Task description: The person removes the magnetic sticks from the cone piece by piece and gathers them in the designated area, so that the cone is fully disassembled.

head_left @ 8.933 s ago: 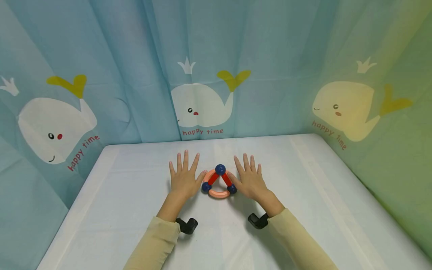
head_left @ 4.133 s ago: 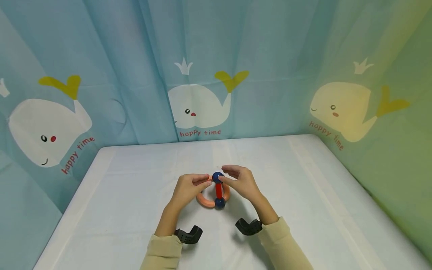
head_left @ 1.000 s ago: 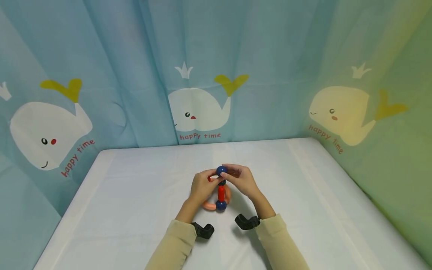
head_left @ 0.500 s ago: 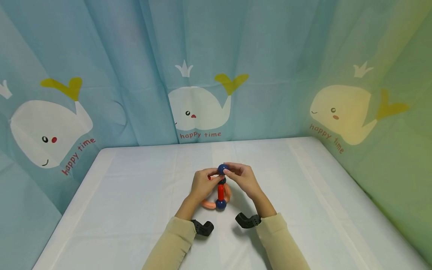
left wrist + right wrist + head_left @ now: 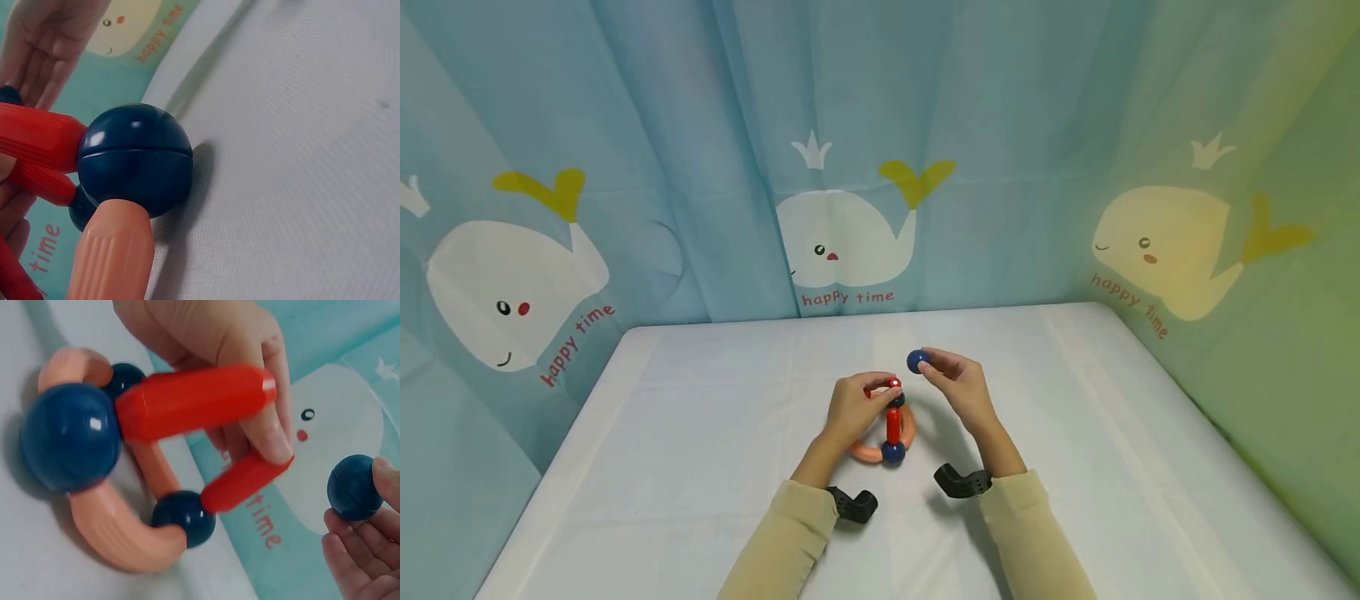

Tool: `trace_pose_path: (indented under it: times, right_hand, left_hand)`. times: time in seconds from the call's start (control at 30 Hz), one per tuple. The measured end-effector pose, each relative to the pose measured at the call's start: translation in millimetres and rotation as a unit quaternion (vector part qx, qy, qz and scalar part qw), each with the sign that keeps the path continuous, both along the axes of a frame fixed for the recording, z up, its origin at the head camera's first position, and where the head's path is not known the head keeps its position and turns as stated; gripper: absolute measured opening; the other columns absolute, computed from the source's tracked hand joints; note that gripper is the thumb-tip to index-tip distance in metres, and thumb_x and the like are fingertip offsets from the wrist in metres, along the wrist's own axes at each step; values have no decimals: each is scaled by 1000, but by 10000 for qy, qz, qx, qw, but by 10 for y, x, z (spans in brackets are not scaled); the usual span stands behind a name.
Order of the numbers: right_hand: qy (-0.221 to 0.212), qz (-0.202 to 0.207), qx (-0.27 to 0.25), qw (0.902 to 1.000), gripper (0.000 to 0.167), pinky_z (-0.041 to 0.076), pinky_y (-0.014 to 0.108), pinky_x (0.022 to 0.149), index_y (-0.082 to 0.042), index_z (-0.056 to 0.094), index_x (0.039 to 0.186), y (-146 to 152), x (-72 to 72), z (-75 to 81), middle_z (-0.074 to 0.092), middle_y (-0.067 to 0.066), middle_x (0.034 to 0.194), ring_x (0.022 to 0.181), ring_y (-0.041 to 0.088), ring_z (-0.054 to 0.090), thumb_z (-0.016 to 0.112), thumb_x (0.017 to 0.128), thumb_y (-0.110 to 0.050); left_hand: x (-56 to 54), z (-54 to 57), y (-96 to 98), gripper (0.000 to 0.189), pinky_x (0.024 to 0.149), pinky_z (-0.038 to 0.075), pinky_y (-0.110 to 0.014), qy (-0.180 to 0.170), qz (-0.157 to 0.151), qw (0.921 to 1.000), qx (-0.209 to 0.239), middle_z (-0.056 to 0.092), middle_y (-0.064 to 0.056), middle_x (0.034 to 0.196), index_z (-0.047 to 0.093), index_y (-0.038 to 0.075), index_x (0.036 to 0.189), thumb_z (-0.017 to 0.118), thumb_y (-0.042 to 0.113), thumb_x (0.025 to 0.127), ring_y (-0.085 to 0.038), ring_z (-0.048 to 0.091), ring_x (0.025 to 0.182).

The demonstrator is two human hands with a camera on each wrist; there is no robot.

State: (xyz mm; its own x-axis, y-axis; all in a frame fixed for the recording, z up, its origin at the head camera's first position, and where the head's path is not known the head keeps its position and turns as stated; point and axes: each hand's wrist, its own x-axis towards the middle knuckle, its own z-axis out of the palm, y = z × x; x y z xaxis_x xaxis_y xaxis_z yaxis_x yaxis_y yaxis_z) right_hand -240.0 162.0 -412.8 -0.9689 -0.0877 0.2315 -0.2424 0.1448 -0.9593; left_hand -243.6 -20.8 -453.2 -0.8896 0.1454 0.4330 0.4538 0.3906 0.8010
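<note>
Flanking a white table (image 5: 700,467) under whale-print curtains (image 5: 647,167), left fingers (image 5: 269,434) gripping red rods (image 5: 194,403), right fingers (image 5: 359,556) holding blue ball (image 5: 353,486)

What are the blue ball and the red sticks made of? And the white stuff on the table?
The blue ball looks like hard, glossy plastic: it shines, and a moulding seam runs round it. The red sticks look like smooth plastic too, with bright highlights. The curved peach piece seems matte plastic with fine ribs. The table cover looks like woven cloth; its weave shows up close.
</note>
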Motion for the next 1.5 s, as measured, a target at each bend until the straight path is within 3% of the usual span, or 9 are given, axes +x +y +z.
trace_pose_path:
  times: [0.23, 0.57, 0.73, 0.93, 1.5]
  right_hand:
    - [-61, -470, 225, 9986, 39, 48, 20, 78, 8, 58, 117, 133, -145, -184, 61, 23, 109, 97, 23, 61, 66, 86, -14]
    - [-304, -730, 389, 9961, 40, 45, 14, 78, 9, 56, 119, 275, -264, -321, 58, 26, 113, 104, 32, 57, 66, 86, -10]
    - [-428, -754, 734, 9935, 41, 46, 24, 84, 9, 55, 120, 321, -329, -403, 57, 25, 115, 105, 32, 57, 66, 85, -9]
    - [-190, -710, 1122, 9910, 40, 45, 39, 89, 10, 54, 119, 368, -396, -459, 57, 26, 116, 105, 35, 57, 66, 85, -5]
    - [-409, -677, 1669, 9828, 42, 44, 42, 90, 12, 51, 123, 315, -449, -525, 54, 28, 119, 108, 37, 54, 62, 87, -8]
  left_hand:
    - [4, 4, 4, 24, 78, 50, -28, -166, -24, 9998, 94, 69, -1, 93, 72, 5, 99, 73, 19, 80, -11, 63, 90]
    - [20, 27, -3, 25, 79, 50, -27, -185, -41, 9997, 121, 69, -1, 95, 71, 6, 101, 73, 20, 80, -13, 63, 93]
    - [18, 25, -1, 26, 79, 50, -27, -164, -16, 9998, 124, 69, -1, 95, 71, 5, 101, 73, 19, 79, -14, 63, 92]
    - [18, -4, 24, 26, 77, 50, -26, -207, -47, 9997, 126, 69, 0, 95, 71, 7, 101, 73, 20, 79, -12, 62, 92]
    - [34, -29, 8, 29, 70, 49, -23, -350, 128, 9992, 123, 69, 1, 97, 71, 8, 103, 73, 24, 80, -14, 61, 91]
